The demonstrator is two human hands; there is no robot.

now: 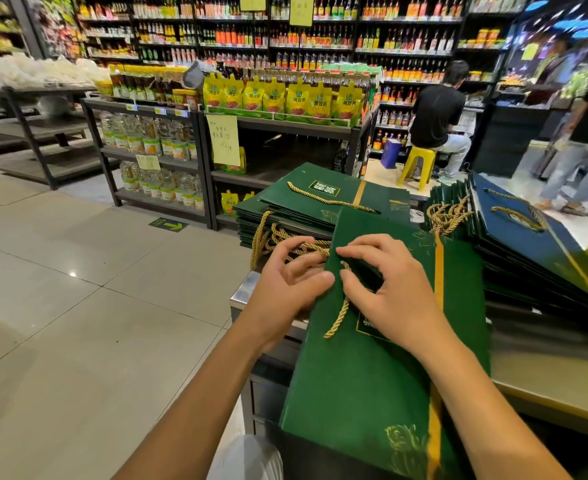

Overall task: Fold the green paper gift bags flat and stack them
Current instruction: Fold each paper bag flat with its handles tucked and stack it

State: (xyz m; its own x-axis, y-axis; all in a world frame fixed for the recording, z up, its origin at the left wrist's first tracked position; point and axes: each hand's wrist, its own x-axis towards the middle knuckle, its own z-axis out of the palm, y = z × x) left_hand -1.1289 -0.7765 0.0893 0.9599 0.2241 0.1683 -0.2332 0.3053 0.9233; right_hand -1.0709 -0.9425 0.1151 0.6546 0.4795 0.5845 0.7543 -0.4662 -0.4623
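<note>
Head view showed us the green bag (372,375) lying flat, running from the bottom centre of the frame up to the middle, its upper part over the near edge of the desk (545,372). Our left hand (285,282) pinched the bag's upper left edge, thumb on top and fingers curled beneath among loose cords. Our right hand (389,292) arched over the same corner, fingertips on the bag's face and thumb across its gold cord (337,320); we could not tell whether it pinched the cord or only pressed it. Just above the hands sat a stack of flat green bags (320,202). At the right of the frame a second pile (527,244) leaned, topped by a darker, bluish bag. Beyond, in the upper half, stood shelves (154,133) of bottles and yellow pouches. A person sat on a yellow stool (418,164) at upper right. Pale floor tiles (78,289) filled the left.
</note>
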